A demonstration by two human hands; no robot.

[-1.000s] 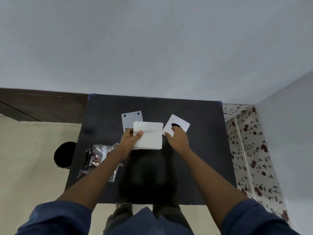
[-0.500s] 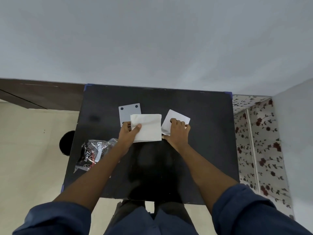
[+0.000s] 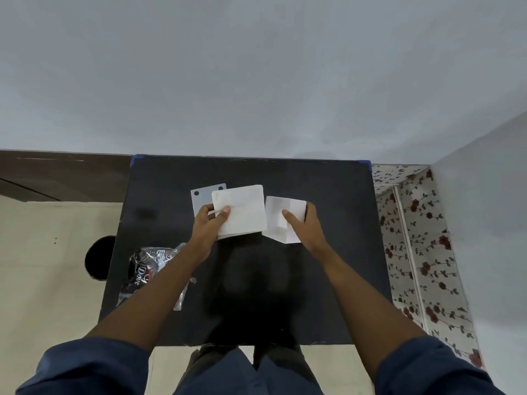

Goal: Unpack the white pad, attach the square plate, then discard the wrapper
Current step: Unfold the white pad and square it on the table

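Note:
My left hand [image 3: 209, 225] holds the white pad [image 3: 241, 210] by its left edge, thumb on top, above the black table [image 3: 336, 252]. My right hand [image 3: 303, 223] grips a white square plate [image 3: 281, 216], lifted and tilted, just right of the pad. A grey square plate with dark holes [image 3: 202, 195] lies flat behind the pad, partly hidden by it and my left fingers. The crumpled clear and black wrapper [image 3: 148, 269] lies on the table's left side, partly under my left forearm.
A dark round bin [image 3: 98, 258] stands on the floor left of the table. A wall runs behind the table, and a flowered surface [image 3: 416, 238] lies along its right side.
My right hand has picked the white square plate up off the table and tilted it toward the pad. The pad has shifted slightly up and right in my left hand.

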